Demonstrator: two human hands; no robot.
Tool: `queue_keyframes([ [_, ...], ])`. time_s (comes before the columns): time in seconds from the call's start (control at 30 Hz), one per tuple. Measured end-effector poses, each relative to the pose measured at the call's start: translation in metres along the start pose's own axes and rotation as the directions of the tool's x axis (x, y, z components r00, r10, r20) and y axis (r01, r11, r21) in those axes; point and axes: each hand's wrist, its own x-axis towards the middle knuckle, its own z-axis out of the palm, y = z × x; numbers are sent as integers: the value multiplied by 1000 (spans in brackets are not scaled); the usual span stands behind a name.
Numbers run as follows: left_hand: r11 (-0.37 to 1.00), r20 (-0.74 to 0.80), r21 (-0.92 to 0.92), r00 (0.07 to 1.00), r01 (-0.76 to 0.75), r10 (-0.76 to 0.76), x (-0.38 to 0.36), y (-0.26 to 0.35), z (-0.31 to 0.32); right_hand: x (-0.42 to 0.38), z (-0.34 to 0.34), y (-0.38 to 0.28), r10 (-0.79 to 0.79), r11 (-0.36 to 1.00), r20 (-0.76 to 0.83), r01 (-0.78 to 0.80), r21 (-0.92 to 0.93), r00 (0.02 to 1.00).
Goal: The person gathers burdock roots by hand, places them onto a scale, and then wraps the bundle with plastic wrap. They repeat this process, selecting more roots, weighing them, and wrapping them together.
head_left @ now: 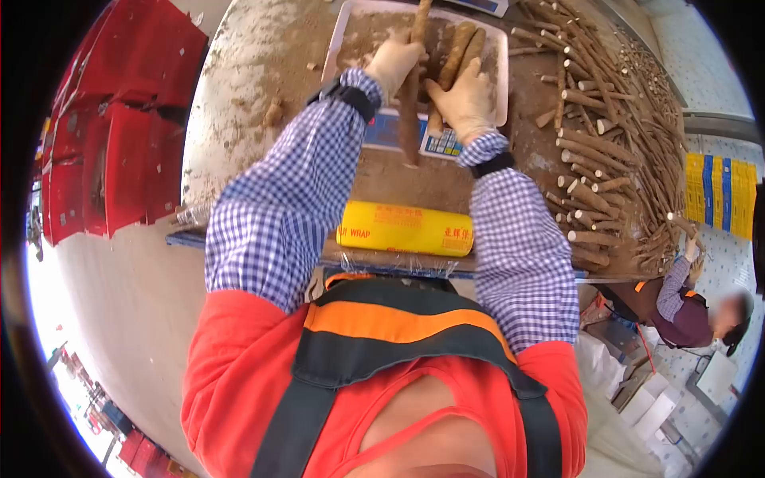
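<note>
My left hand (394, 65), in a pale glove, is closed around a long brown yam (409, 119) that hangs tilted over the front of the weighing scale. My right hand (464, 102), gloved too, has its fingers wrapped on a pair of yams (460, 49) above the scale's tray. The pale tray (504, 64) is smeared with soil. Below it, the scale's blue panel (382, 130) with keys is partly covered by the yams. Under my forearms lies a yellow box of cling wrap (406, 229) at the table's near edge.
Many cut yams (594, 151) are heaped on the right side of the soil-strewn table (239, 103). Red crates (119, 159) stand at the left, yellow and blue crates (721, 191) at the far right. Another person (685, 307) works at the lower right, holding a yam.
</note>
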Motion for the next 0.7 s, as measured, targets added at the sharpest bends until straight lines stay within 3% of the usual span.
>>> queue_keyframes([
  [0.03, 985, 59, -128, 992, 117, -110, 1, -7, -1, 7, 17, -3, 33, 991, -71, -23, 133, 997],
  [0.07, 943, 12, -330, 999, 38, -36, 7, -25, 8, 18, 32, 6, 17, 955, 22, -22, 296, 1000],
  [0.1, 849, -47, -525, 993, 65, -105, -5, -18, 17, 23, 32, 7, -15, 893, 117, -39, 449, 993],
  [0.13, 785, 20, -608, 991, 120, -136, -16, -9, 12, 26, 27, 15, -17, 891, 111, -35, 453, 994],
  [0.17, 708, 88, -684, 983, 179, -164, -25, -7, 7, 22, 7, 15, -108, 685, 336, -175, 707, 936],
  [0.2, 706, 80, -688, 984, 170, -160, -34, -5, 10, 17, -5, 14, -273, 419, 499, -365, 831, 823],
  [0.27, 668, 27, -732, 985, 136, -171, -52, 0, 25, 4, -14, 6, -262, 448, 506, -361, 818, 822],
  [0.3, 662, 83, -726, 979, 187, -186, -75, 9, 30, -8, -16, 4, -237, 471, 522, -373, 799, 819],
  [0.33, 619, 33, -784, 999, 48, -36, -91, 5, 39, -19, -18, 1, -217, 495, 535, -380, 781, 816],
  [0.37, 554, -32, -828, 993, -90, 114, -104, -2, 48, -29, -23, 6, -203, 611, 512, -301, 732, 834],
  [0.43, 561, -38, -818, 985, -128, 169, -141, -8, 63, -67, -59, 3, -409, 347, 525, -405, 846, 746],
  [0.5, 530, 143, -844, 987, 82, 74, -184, -15, 73, -109, -81, 17, -399, 252, 627, -577, 777, 669],
  [0.6, 784, 227, -612, 973, 103, 49, -236, -31, 82, -164, -93, 47, -349, 283, 662, -598, 750, 664],
  [0.63, 788, 215, -608, 976, 95, 49, -247, -49, 75, -182, -108, 49, -326, 306, 700, -629, 714, 636],
  [0.67, 976, 81, -109, 977, -187, 196, -255, -78, 62, -196, -110, 62, -340, 303, 697, -628, 716, 631],
  [0.7, 820, 47, 447, 925, -357, 376, -268, -97, 49, -209, -109, 80, -322, 341, 700, -611, 714, 638],
])
